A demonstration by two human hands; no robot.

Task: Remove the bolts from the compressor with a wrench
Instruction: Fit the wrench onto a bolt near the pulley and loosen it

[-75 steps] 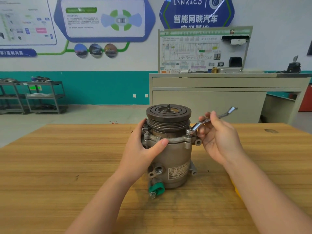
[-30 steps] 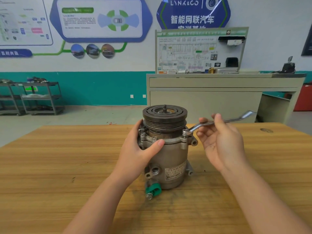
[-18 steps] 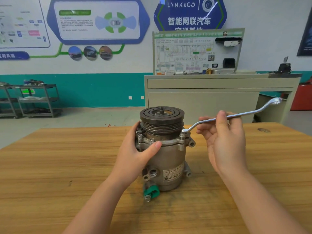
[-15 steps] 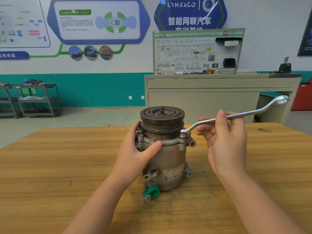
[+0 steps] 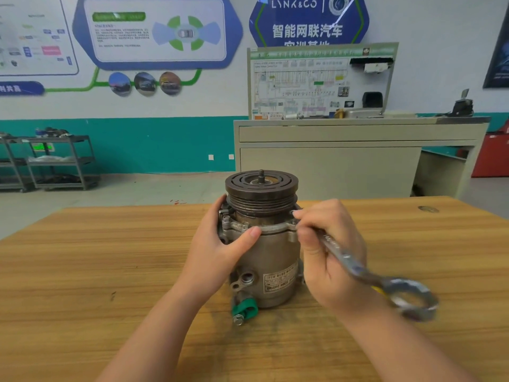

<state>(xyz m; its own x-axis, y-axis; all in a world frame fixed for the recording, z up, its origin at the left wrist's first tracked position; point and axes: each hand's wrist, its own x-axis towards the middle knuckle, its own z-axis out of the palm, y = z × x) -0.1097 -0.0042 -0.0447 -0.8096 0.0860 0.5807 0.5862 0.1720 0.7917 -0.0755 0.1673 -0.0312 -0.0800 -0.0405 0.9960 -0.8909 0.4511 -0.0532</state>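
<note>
A grey metal compressor stands upright on the wooden table, its dark grooved pulley on top and a green cap at its foot. My left hand grips its left side, thumb across the flange. My right hand holds a silver ring wrench by the shaft. The wrench's free ring end points toward me at the lower right. Its far end sits at the bolt on the right flange lug, mostly hidden behind my fingers.
A beige workbench with a wiring display board stands beyond the table. Grey shelf carts line the teal wall at the left. A dark knot marks the table's far right.
The wrench handle has swung from pointing away to the upper right round toward me, to the lower right. My right hand moved with it. The left hand kept its hold.
</note>
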